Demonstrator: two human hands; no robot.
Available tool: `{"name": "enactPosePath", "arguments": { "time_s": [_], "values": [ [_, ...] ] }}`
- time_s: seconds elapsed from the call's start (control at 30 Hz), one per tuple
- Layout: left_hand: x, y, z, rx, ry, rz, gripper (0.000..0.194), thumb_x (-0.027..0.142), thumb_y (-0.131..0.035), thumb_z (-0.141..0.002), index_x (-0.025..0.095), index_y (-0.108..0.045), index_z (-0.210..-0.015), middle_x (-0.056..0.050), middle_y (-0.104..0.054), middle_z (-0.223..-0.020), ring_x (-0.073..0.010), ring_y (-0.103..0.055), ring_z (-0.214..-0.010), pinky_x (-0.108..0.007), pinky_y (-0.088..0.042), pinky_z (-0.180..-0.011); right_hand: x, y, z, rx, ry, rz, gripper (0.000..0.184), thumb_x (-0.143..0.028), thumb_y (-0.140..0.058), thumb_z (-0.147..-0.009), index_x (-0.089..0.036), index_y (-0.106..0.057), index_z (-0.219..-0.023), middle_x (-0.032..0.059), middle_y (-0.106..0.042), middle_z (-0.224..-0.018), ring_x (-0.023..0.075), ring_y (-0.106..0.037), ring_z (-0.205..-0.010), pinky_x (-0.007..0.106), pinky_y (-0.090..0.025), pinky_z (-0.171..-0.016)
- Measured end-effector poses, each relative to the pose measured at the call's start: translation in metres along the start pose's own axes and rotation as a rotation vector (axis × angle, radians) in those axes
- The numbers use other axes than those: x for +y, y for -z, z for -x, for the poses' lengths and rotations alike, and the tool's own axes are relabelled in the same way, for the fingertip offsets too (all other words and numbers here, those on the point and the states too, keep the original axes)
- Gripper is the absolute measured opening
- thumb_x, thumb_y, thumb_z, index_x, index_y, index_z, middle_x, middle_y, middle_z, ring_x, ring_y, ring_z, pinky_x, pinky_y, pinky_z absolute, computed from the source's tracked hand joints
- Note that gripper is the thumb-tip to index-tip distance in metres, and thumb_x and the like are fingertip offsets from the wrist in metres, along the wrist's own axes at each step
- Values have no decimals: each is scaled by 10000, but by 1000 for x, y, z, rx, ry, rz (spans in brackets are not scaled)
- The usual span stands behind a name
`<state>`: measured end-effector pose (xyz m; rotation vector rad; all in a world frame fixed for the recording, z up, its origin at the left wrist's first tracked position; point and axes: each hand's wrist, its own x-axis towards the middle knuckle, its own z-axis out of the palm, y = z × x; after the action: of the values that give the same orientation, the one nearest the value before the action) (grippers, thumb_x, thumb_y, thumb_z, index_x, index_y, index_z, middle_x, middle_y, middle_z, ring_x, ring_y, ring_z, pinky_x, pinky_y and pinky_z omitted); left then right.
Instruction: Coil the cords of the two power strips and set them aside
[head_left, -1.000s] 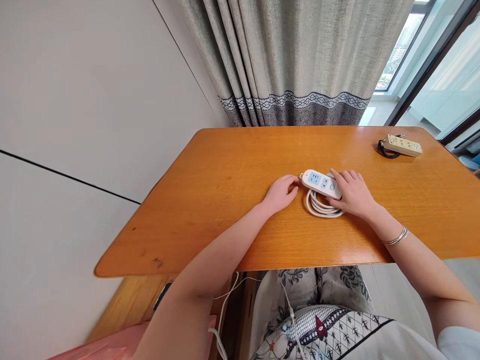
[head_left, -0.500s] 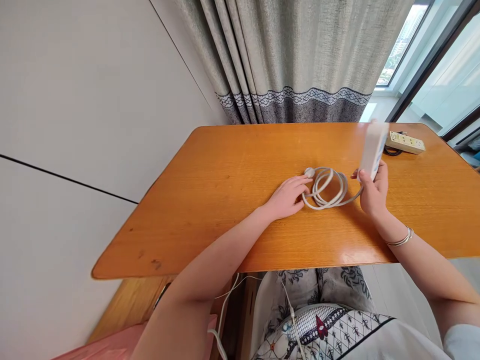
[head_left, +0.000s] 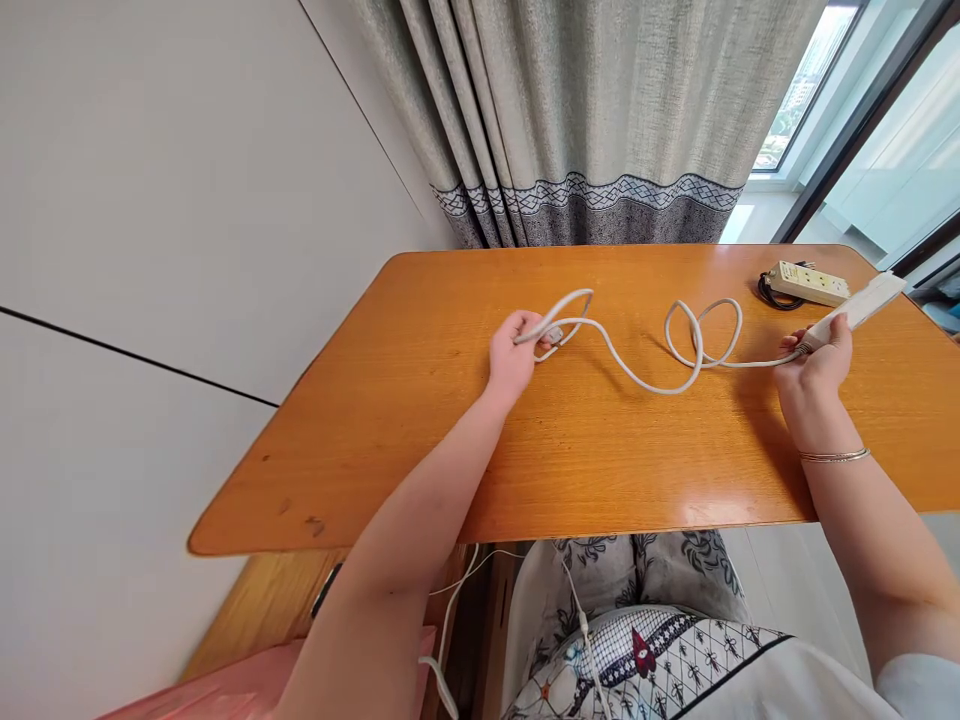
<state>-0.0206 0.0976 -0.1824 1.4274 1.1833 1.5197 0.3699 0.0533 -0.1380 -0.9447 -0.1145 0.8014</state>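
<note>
My right hand (head_left: 817,362) is closed around the cord end of a white power strip (head_left: 862,305), which tilts up to the right above the table with its sockets turned out of sight. From it a white cord (head_left: 652,386) runs left in loose loops between my hands. My left hand (head_left: 516,352) grips the other end of that cord, with the fingers wrapped round it. The white plug (head_left: 553,337) shows beside the left fingertips, partly hidden by cord loops.
A beige power strip (head_left: 814,284) with a bundled black cord (head_left: 776,292) lies at the table's far right. The brown wooden table (head_left: 390,400) has a grey curtain (head_left: 600,120) behind it and a pale wall (head_left: 135,200) on the left. More white cable (head_left: 448,620) hangs below the front edge.
My right hand has lifted the white power strip off the table and carried it right. My left hand has taken hold of the cord and moved left, stretching the coil apart.
</note>
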Motion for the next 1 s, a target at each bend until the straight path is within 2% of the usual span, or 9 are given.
{"name": "enactPosePath", "arguments": {
  "time_s": [0.1, 0.27, 0.37, 0.47, 0.57, 0.63, 0.8, 0.9, 1.0],
  "values": [
    [-10, 21, -26, 269, 77, 133, 258, 420, -619, -914, 219, -576, -760, 23, -568, -652, -114, -547, -566, -268, -462, -593, -3, -3, 0, 179, 16, -65, 289, -377, -415, -1076, -236, -447, -825, -57, -431, -670, 65, -437, -502, 122, -395, -367],
    [-19, 80, -62, 620, 203, 106, 103, 116, -532, -907, 197, -479, -872, 48, -526, -779, -78, -530, -738, -281, -462, -765, -5, -12, 13, 211, -32, -80, 305, -377, -451, -1070, -220, -464, -809, -61, -424, -670, 48, -403, -499, 97, -366, -360],
    [-11, 108, -65, 771, 169, 7, 288, 45, -586, -833, 214, -380, -943, 7, -547, -1025, -132, -577, -1061, -367, -450, -1020, -6, -15, 20, 212, -74, -85, 317, -376, -455, -1072, -214, -461, -800, -62, -416, -667, 45, -396, -490, 95, -357, -349],
    [9, 112, -52, 851, -24, -154, 556, 14, -665, -702, 224, -349, -1108, -106, -430, -1464, -246, -444, -1390, -482, -307, -1236, -6, -19, 25, 202, -110, -108, 325, -389, -456, -1074, -210, -464, -802, -60, -426, -670, 44, -399, -483, 98, -355, -335],
    [34, 85, -28, 619, -531, -481, 695, 30, -699, -645, 237, -417, -1245, -125, -260, -1671, -351, -161, -1605, -539, -173, -1314, -4, -20, 28, 193, -117, -127, 310, -376, -464, -1072, -206, -481, -813, -57, -440, -689, 45, -410, -481, 105, -361, -326],
    [45, 56, -6, 378, -701, -529, 653, 67, -681, -650, 227, -486, -1251, -129, -324, -1655, -381, -205, -1604, -585, -212, -1302, -2, -20, 27, 191, -112, -131, 300, -373, -472, -1070, -204, -492, -822, -55, -447, -704, 45, -421, -484, 103, -373, -330],
    [59, -15, 60, -519, -883, -541, 485, 176, -591, -825, 277, -587, -1299, -113, -519, -1579, -316, -517, -1457, -581, -388, -1219, 10, -14, 22, 92, -88, -130, 307, -386, -461, -1070, -211, -505, -823, -40, -494, -708, 56, -458, -526, 105, -440, -375],
    [64, -37, 87, -820, -1045, -597, 476, 157, -548, -880, 246, -608, -1344, -134, -559, -1559, -279, -496, -1486, -523, -391, -1241, 16, -13, 25, 19, -96, -102, 300, -373, -430, -1081, -216, -504, -836, -27, -523, -717, 71, -472, -557, 129, -464, -395],
    [64, -41, 90, -975, -1041, -654, 357, 137, -539, -919, 229, -695, -1227, -91, -767, -1225, -238, -640, -1320, -480, -390, -1255, 15, -18, 32, 19, -137, -81, 310, -389, -413, -1089, -213, -500, -849, -22, -526, -743, 73, -465, -558, 133, -457, -396]
  ]
}}
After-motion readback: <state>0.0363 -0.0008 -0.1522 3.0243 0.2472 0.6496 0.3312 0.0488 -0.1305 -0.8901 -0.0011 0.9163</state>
